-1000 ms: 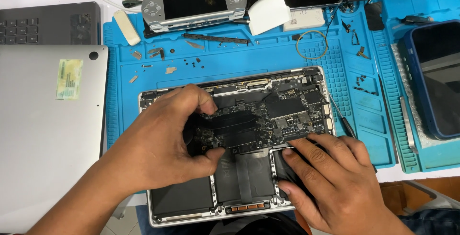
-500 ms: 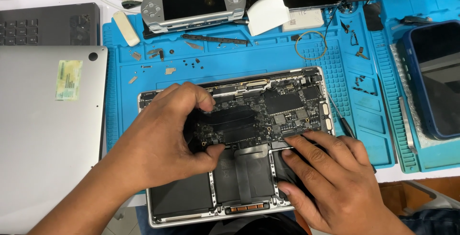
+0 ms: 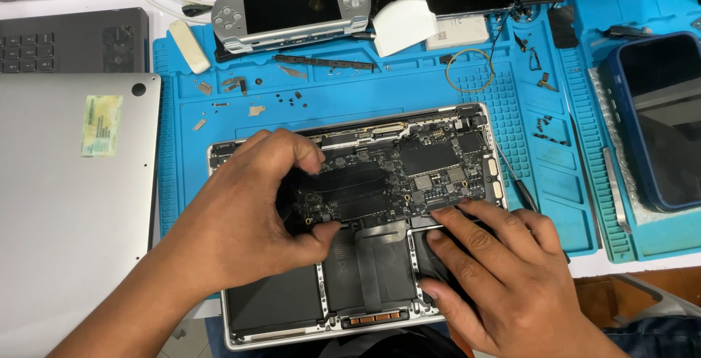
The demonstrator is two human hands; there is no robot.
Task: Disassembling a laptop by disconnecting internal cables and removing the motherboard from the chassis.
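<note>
Change: little had moved; my hands stayed put.
Left hand [image 3: 241, 219]: fingers pinched the logic board [image 3: 394, 175], probably lifting it.
Right hand [image 3: 496, 277]: fingers spread, steadying the laptop [image 3: 292, 329].

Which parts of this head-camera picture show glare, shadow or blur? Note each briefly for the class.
Head view: even, bright light; soft glare on the handheld console screen and phone; faint shadow under the left hand and right hand on the open laptop; sharp throughout, edges slightly stretched.
</note>
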